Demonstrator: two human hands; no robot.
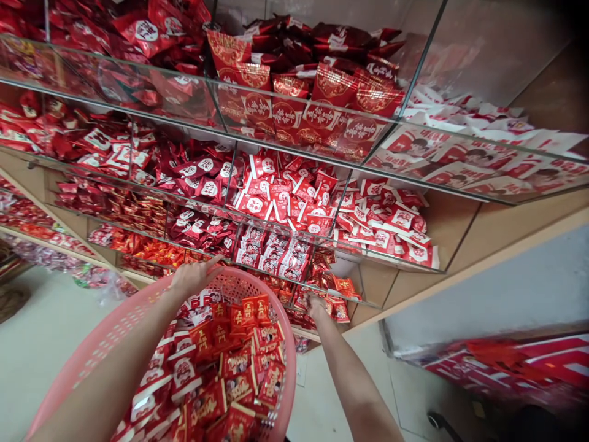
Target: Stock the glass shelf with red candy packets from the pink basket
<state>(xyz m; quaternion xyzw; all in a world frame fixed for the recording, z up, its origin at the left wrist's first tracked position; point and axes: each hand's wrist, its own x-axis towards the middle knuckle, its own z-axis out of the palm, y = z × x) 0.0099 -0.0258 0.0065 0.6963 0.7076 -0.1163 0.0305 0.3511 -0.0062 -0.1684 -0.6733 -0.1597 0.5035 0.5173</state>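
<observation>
A pink plastic basket (pixel 115 325) filled with several small red candy packets (pixel 230 362) is held low in front of me. My left hand (pixel 193 275) grips the basket's far rim, fingers curled over it. My right hand (pixel 314 304) reaches past the basket into a low glass shelf bin of red packets (pixel 338 294); its fingers are closed among the packets, and what they hold is hidden.
Tiered glass shelves (pixel 294 147) with dividers hold heaps of red and white sweet packets (pixel 285 196). White packets (pixel 483 159) fill the upper right bin. A wooden frame (pixel 497 245) borders the shelves. Pale floor (pixel 41 331) lies below left.
</observation>
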